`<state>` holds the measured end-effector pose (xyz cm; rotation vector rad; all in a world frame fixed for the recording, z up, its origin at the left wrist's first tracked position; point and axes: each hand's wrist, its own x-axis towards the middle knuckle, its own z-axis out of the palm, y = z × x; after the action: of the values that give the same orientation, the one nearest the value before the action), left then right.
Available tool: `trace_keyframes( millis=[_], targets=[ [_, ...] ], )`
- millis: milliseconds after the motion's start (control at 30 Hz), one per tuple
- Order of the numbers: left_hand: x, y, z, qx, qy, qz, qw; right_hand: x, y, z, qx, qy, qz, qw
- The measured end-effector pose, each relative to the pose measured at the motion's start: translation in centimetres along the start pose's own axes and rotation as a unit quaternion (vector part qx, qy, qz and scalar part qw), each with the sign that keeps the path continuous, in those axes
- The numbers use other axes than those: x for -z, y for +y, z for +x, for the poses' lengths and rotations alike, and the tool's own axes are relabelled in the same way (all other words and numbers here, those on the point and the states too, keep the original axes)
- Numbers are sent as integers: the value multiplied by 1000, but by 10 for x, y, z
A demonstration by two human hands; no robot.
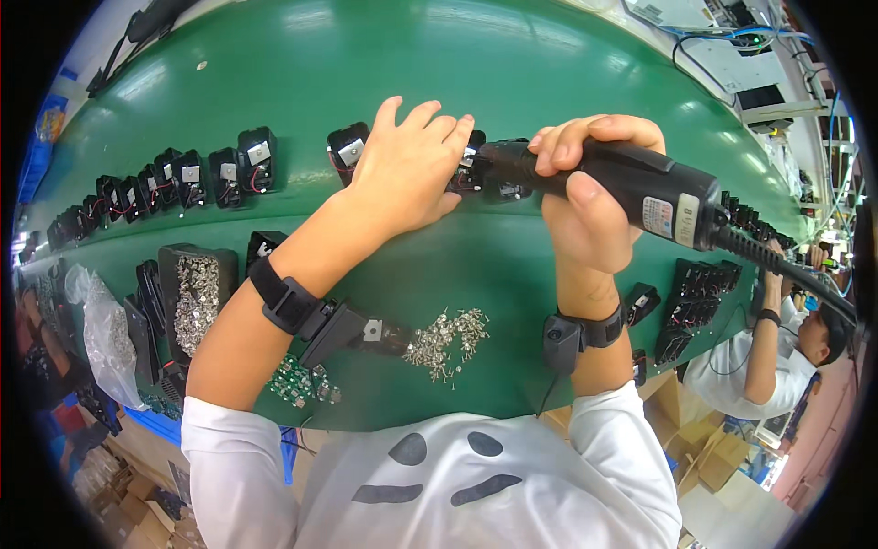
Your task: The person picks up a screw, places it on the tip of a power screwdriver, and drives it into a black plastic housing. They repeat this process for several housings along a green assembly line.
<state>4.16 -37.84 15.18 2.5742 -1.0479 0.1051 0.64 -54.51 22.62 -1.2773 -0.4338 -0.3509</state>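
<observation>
My right hand (pixel 594 178) is wrapped round a black corded electric screwdriver (pixel 645 188), which lies nearly level with its tip pointing left. That tip meets a small black plastic housing (pixel 470 169) with a metal piece in it. My left hand (pixel 407 165) holds this housing between thumb and forefinger, the other fingers stretched forward. Part of the housing is hidden by the hand and the tool. Just left of my left hand stands another black housing (pixel 346 149) with a metal plate and red wire. A further dark housing (pixel 512 190) shows under the screwdriver's front end.
A row of similar housings (pixel 190 181) runs along the green table (pixel 384 55) at left. Loose screws (pixel 448 343), green circuit boards (pixel 297 384) and a black bin (pixel 224 265) of metal parts lie nearer me. Stacked black housings (pixel 695 302) and a co-worker (pixel 777 357) are at right.
</observation>
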Motion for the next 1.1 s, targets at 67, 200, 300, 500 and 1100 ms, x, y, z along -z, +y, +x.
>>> trace_keyframes(
  millis=[67, 200, 300, 500, 1100],
  targets=[
    [0, -1, 2, 6, -14, -14, 1000, 0, 1, 1, 3, 3, 15, 1000],
    [0, -4, 2, 17, -25, -54, 998, -3, 3, 1, -16, 7, -7, 1000],
    [-2, -6, 2, 24, -30, -75, 996, -1, 7, 1, -7, -7, -34, 999],
    [1, -5, 3, 30, -30, -114, 993, -2, 2, 2, -1, -18, -38, 999],
    [8, 13, -22, 9, 192, -195, 962, -18, -61, -12, 37, -82, -39, 995]
  ],
)
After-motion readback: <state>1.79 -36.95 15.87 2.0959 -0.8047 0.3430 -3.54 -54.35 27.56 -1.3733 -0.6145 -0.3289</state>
